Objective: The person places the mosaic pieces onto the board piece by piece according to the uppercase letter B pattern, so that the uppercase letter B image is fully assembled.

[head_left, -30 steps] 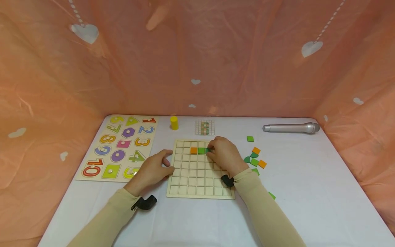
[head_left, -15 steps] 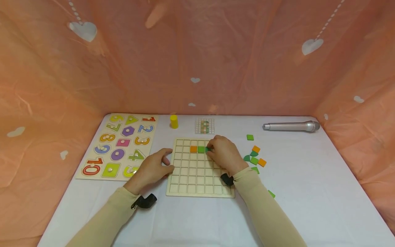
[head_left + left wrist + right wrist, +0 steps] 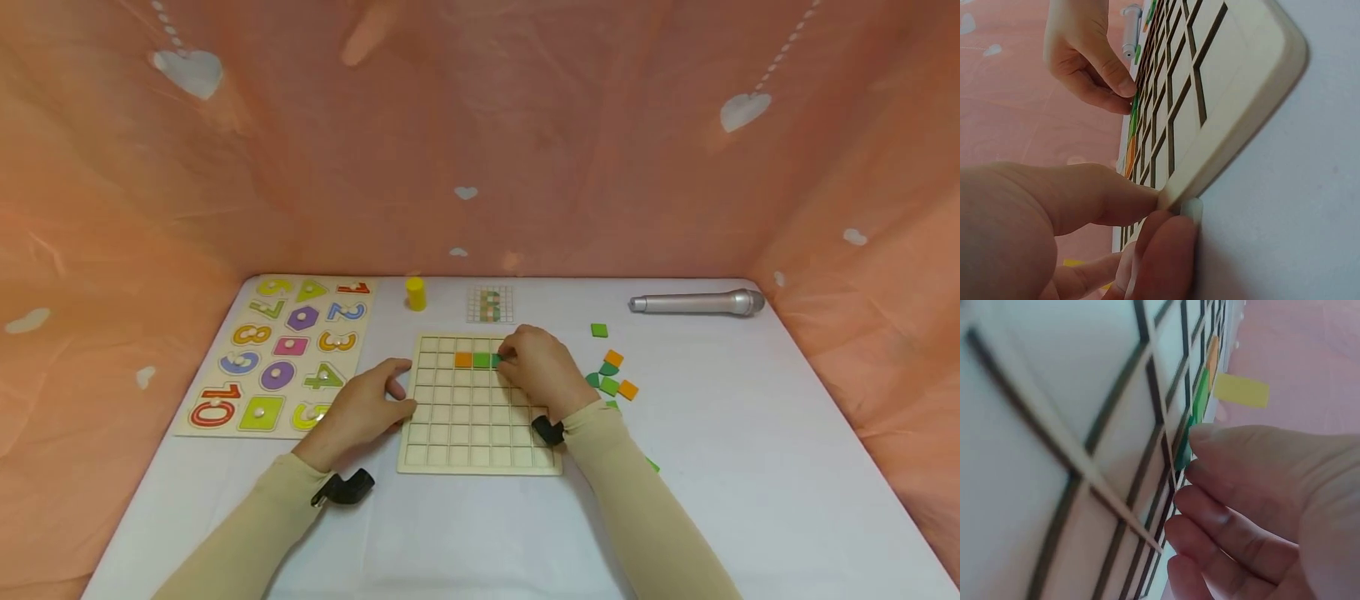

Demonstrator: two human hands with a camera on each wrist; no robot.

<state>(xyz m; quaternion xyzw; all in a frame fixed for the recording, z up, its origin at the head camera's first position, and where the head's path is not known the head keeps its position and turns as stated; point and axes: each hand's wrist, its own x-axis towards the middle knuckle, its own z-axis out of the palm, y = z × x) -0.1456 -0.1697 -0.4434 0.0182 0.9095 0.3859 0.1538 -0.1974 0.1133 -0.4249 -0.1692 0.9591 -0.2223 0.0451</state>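
A square wooden grid board (image 3: 480,433) lies on the table. My left hand (image 3: 366,407) holds its left edge; in the left wrist view the thumb (image 3: 1125,199) rests on the rim and curled fingers (image 3: 1163,256) lie against its side. In the board's upper part, an orange square tile (image 3: 463,360) and a bright green square tile (image 3: 482,360) sit side by side in their cells. To the right of them my right hand (image 3: 542,367) pinches a dark green tile (image 3: 1184,450) at its cell, thumb and fingertips covering part of it.
Several loose green and orange tiles (image 3: 610,387) lie right of the board. Behind it are a small pattern card (image 3: 491,305) and a yellow cylinder (image 3: 416,294). A number puzzle board (image 3: 300,392) lies left, a silver microphone (image 3: 693,302) back right.
The whole head view has shifted slightly to the left. Both hands keep their places at the board, the right one still on the dark green tile.
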